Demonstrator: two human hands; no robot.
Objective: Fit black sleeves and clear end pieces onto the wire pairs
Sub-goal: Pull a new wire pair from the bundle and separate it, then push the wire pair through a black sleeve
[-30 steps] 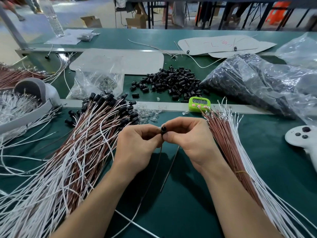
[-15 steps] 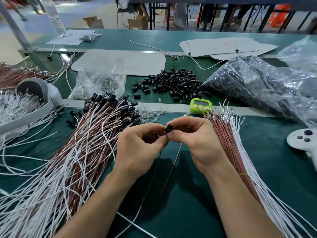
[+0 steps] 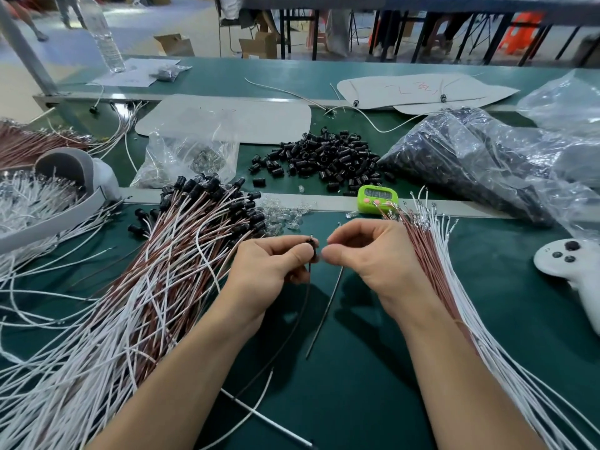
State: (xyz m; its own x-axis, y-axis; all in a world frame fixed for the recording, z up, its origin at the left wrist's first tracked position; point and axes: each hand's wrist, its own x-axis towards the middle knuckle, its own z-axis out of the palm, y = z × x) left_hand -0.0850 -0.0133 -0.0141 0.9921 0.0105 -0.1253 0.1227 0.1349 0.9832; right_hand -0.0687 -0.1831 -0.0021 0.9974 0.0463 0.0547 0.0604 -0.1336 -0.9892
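Heap of black sleeves (image 3: 324,157) at far centre, scatter of clear end pieces (image 3: 285,216) nearer — finished wire pairs (image 3: 168,254) fanned at left, bare wire bundle (image 3: 431,254) at right, one sleeved pair (image 3: 312,246) upright between.

Left hand (image 3: 269,271) and right hand (image 3: 367,258) meet mid-bench (image 3: 357,384), a wire pair (image 3: 324,313) pinched between them.
From the hands: sleeved wires (image 3: 156,287) at 9 o'clock, unsleeved wires (image 3: 431,254) at 3, loose sleeves (image 3: 328,157) at 12, timer (image 3: 377,198) at 1, bagged sleeves (image 3: 470,167) at 2.
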